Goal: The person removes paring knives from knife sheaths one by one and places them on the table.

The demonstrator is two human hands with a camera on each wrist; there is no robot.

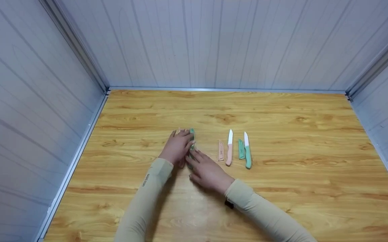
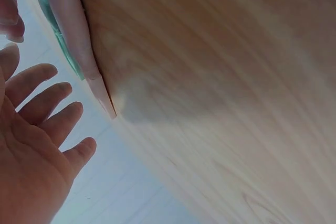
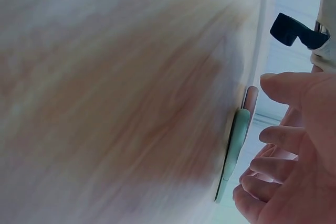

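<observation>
A green knife in its green sheath lies on the table, partly hidden under my hands. Beside it on the left lies a sheathed pink knife, mostly covered in the head view. My left hand is over the two knives, its fingers spread loosely near the sheath ends. Close to the green handle are the fingers of my right hand, relaxed and slightly bent. The wrist views show a gap between each palm and the knives, with neither hand gripping anything.
To the right lie a bare pink knife with a white blade and its pink sheath. Further right, a green sheath lies beside a bare green knife. Pale panel walls enclose the wooden table at the back and sides.
</observation>
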